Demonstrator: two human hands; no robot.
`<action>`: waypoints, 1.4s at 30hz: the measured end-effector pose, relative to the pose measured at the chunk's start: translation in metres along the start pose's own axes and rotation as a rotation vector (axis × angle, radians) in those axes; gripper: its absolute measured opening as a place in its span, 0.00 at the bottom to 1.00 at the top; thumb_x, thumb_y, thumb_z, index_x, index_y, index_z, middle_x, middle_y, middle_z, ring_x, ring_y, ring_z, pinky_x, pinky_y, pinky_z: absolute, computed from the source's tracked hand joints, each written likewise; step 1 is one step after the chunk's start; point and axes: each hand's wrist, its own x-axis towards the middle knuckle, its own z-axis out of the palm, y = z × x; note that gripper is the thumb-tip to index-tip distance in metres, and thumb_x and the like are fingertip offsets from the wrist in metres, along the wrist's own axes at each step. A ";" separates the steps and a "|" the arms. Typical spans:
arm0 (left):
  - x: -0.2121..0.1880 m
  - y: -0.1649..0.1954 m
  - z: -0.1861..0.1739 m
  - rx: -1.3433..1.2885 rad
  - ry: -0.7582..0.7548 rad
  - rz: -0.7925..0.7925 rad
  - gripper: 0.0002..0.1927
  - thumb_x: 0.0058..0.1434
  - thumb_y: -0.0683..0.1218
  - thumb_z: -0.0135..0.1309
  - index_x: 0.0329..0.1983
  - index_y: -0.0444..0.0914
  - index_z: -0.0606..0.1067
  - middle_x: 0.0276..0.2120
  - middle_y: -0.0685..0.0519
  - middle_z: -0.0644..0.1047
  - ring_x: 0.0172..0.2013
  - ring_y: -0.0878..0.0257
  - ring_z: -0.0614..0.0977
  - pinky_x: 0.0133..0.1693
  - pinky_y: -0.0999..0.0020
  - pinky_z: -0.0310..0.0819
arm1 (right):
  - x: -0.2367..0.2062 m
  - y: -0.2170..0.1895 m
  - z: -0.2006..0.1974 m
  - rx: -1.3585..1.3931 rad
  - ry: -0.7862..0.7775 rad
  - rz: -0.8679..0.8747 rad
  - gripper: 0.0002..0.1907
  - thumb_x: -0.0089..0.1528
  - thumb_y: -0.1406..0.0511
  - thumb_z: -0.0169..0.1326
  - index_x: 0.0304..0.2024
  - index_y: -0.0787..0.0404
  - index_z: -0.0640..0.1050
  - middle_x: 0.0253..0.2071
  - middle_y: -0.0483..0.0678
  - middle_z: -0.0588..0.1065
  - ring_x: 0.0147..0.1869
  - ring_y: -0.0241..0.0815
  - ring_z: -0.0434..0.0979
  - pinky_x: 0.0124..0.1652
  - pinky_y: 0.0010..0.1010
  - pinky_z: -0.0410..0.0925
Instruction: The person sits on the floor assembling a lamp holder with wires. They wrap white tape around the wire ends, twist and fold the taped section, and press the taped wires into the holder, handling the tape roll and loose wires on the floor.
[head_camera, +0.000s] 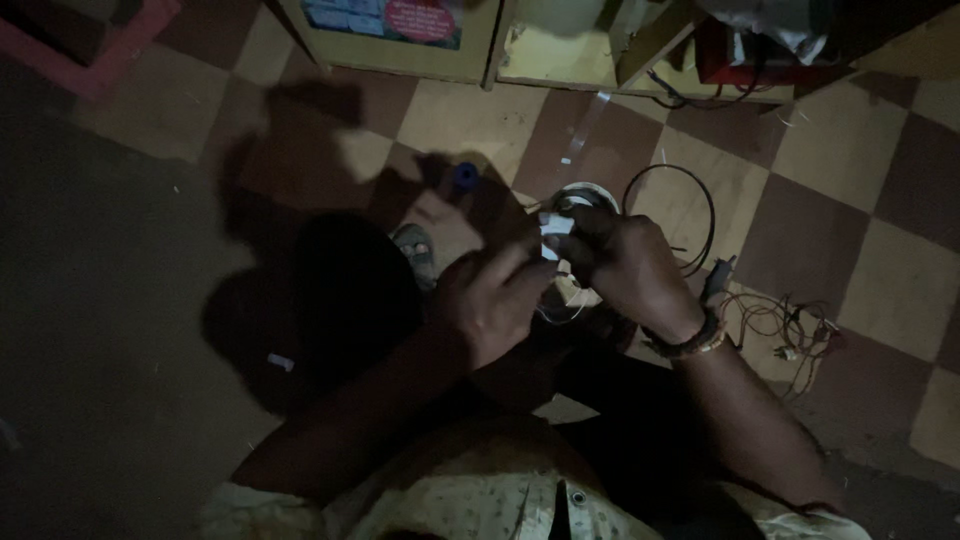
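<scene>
Checkered tile floor (830, 190) spreads under you, with a wooden cabinet (400, 50) at its far edge. Your right hand (625, 265) and left hand (490, 300) meet above a round white fixture (585, 195), both closed on a small white piece (553, 228) pinched between the fingertips. Nearby lie a black cable loop (700, 195), thin tangled wires (785, 325) and a blue cap (465, 175).

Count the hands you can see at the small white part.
2. The left hand and the right hand meet over the small white part, above a round white housing on the checkered tile floor. Dim light may hide more.
</scene>
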 end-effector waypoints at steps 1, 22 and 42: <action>0.001 -0.001 0.001 -0.021 0.017 -0.040 0.16 0.60 0.39 0.61 0.52 0.38 0.79 0.47 0.47 0.78 0.41 0.54 0.83 0.42 0.65 0.80 | -0.002 0.000 -0.003 0.040 -0.012 -0.043 0.14 0.65 0.65 0.58 0.53 0.62 0.80 0.37 0.52 0.82 0.31 0.39 0.84 0.31 0.32 0.72; 0.001 -0.069 0.017 -1.345 -0.467 -0.671 0.09 0.62 0.37 0.61 0.46 0.31 0.80 0.41 0.49 0.83 0.44 0.63 0.84 0.48 0.66 0.79 | -0.034 0.037 0.023 -0.324 0.262 -0.776 0.18 0.58 0.66 0.68 0.49 0.62 0.80 0.48 0.54 0.81 0.47 0.48 0.84 0.41 0.33 0.76; 0.013 -0.002 -0.008 -0.209 -0.051 -0.300 0.07 0.64 0.42 0.59 0.44 0.36 0.80 0.45 0.49 0.78 0.42 0.57 0.82 0.44 0.64 0.78 | 0.008 -0.003 0.001 0.109 -0.051 0.114 0.06 0.64 0.67 0.61 0.39 0.64 0.85 0.25 0.48 0.81 0.26 0.33 0.79 0.26 0.28 0.69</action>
